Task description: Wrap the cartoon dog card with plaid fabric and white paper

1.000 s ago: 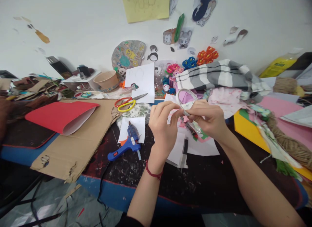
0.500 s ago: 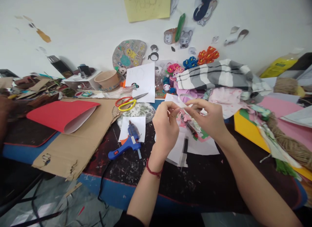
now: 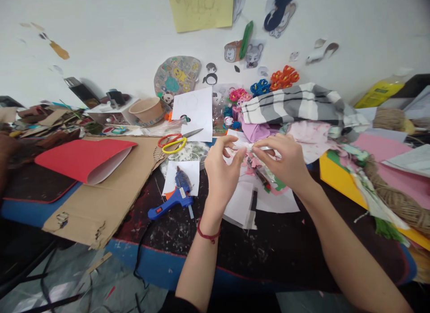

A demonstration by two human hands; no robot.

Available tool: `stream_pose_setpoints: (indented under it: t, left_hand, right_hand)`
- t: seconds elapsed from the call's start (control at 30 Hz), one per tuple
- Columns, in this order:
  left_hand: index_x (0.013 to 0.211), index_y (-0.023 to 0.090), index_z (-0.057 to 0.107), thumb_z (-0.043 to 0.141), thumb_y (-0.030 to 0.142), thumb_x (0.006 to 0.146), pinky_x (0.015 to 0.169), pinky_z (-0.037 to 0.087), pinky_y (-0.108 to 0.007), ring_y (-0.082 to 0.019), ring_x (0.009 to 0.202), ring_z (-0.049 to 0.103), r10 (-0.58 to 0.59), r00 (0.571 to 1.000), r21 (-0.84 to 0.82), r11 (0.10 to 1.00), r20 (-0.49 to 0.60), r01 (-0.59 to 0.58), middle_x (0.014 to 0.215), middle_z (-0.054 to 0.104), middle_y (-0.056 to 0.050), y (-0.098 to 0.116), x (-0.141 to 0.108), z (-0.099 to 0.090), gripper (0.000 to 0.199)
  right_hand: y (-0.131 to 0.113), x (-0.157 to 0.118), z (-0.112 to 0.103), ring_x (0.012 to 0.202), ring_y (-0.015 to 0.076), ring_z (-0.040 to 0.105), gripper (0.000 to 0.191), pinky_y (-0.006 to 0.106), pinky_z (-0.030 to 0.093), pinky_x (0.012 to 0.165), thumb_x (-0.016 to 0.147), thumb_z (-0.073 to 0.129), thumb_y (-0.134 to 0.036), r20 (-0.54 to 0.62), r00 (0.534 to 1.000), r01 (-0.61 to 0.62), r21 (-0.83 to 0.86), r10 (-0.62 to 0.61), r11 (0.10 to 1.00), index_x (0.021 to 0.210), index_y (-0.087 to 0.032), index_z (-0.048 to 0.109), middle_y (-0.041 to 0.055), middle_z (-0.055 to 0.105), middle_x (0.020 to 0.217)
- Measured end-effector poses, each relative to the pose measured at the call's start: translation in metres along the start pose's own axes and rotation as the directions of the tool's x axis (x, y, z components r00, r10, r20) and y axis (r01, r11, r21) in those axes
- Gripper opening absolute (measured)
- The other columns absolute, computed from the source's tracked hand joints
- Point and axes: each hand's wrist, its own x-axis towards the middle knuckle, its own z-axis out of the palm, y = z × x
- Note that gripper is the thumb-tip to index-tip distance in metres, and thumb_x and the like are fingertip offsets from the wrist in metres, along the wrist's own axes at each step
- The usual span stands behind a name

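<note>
Over the middle of the table, both hands meet at a thin white strip (image 3: 249, 147), which looks like paper. My left hand (image 3: 220, 171) has its thumb and bent index finger at the strip's left end. My right hand (image 3: 284, 160) pinches the strip between thumb and fingertips; the curled fingers hide part of it. Beneath the hands lie white paper sheets (image 3: 278, 202) and pink paper scraps (image 3: 251, 163). Left of my left hand, a blue glue gun (image 3: 181, 193) rests on a small white paper (image 3: 194, 169).
Scissors (image 3: 174, 145) with red and yellow handles lie beyond the glue gun. A red folder (image 3: 83, 158) covers part of the flat cardboard (image 3: 110, 205) at left. Another person's hand (image 3: 6, 147) shows at the far left edge. Checked cloth (image 3: 295, 106) and twine (image 3: 396, 194) lie at right.
The white strip stood up as a loop above my right fingers; now it lies lower between both hands. My left thumb and index finger have spread a little.
</note>
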Motion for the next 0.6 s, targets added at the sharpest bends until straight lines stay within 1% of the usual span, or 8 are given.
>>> stream_pose_setpoints:
  t: [0.1,0.17,0.23,0.33,0.43,0.5,0.6]
  left_hand:
    - [0.109,0.025,0.067,0.072,0.03,0.087,0.073,0.043,-0.03,-0.016,0.08,0.056,0.053,0.996,0.171,0.983,0.074,-0.065,0.097,0.067,-0.003,0.0016,-0.0004,-0.0003,0.023]
    - [0.108,0.025,0.069,0.069,0.03,0.09,0.078,0.043,-0.033,-0.018,0.085,0.056,0.058,0.996,0.254,0.964,0.069,-0.073,0.097,0.068,-0.004,0.002,-0.001,-0.0001,0.019]
    - [0.109,0.025,0.069,0.066,0.03,0.092,0.082,0.042,-0.035,-0.02,0.086,0.056,0.051,0.998,0.313,0.948,0.038,-0.061,0.097,0.07,-0.004,0.0019,-0.0016,0.0004,0.018]
    - [0.112,0.024,0.068,0.058,0.03,0.097,0.084,0.04,-0.036,-0.021,0.088,0.056,0.068,0.998,0.339,0.939,-0.017,-0.058,0.098,0.072,-0.004,0.0011,-0.0021,0.0016,0.019]
    - [0.114,0.021,0.065,0.049,0.03,0.101,0.088,0.039,-0.038,-0.021,0.096,0.059,0.106,0.993,0.358,0.931,-0.058,-0.079,0.11,0.073,-0.007,-0.0007,-0.0011,0.0022,0.022]
    - [0.113,0.02,0.065,0.046,0.03,0.103,0.089,0.039,-0.039,-0.021,0.098,0.061,0.097,0.993,0.371,0.926,-0.071,-0.064,0.113,0.072,-0.008,-0.0016,-0.0001,0.0018,0.024]
    - [0.098,0.02,0.069,0.052,0.035,0.1,0.084,0.04,-0.037,-0.019,0.089,0.063,0.044,0.998,0.314,0.949,-0.042,-0.028,0.1,0.075,-0.005,-0.0018,0.0005,0.0007,0.023]
  right_hand:
    - [-0.0012,0.0004,-0.001,0.062,0.0157,0.047,0.014,0.035,0.03,0.07,0.094,0.064,-0.03,0.014,1.0,0.026,-0.016,-0.025,1.0,0.084,-0.022,0.068,-0.0012,0.065,0.07]
    - [-0.0024,0.0008,-0.0017,0.063,0.0156,0.047,0.014,0.035,0.029,0.07,0.095,0.064,-0.029,0.024,0.998,0.05,-0.023,-0.049,0.998,0.083,-0.022,0.068,-0.0019,0.063,0.067]
    - [-0.0038,0.0011,-0.0019,0.063,0.0155,0.047,0.015,0.035,0.029,0.071,0.095,0.063,-0.029,0.032,0.997,0.071,-0.024,-0.07,0.997,0.083,-0.022,0.068,-0.0021,0.062,0.067]
    - [-0.0056,0.0014,-0.0017,0.063,0.0151,0.048,0.014,0.035,0.03,0.071,0.096,0.063,-0.03,0.037,0.995,0.094,-0.019,-0.093,0.995,0.086,-0.022,0.068,-0.002,0.065,0.07]
    - [-0.0066,0.0015,-0.0023,0.064,0.0155,0.05,0.013,0.035,0.03,0.071,0.096,0.063,-0.029,0.035,0.994,0.109,-0.035,-0.108,0.993,0.087,-0.022,0.068,-0.0014,0.067,0.072]
    - [-0.0065,0.0014,-0.0035,0.065,0.0161,0.05,0.012,0.035,0.03,0.071,0.096,0.063,-0.028,0.03,0.993,0.118,-0.049,-0.116,0.992,0.087,-0.021,0.068,-0.0008,0.068,0.074]
    - [-0.0064,0.0016,-0.0053,0.066,0.0169,0.052,0.012,0.035,0.031,0.071,0.096,0.062,-0.028,0.022,0.991,0.136,-0.063,-0.135,0.989,0.087,-0.022,0.068,-0.0001,0.068,0.074]
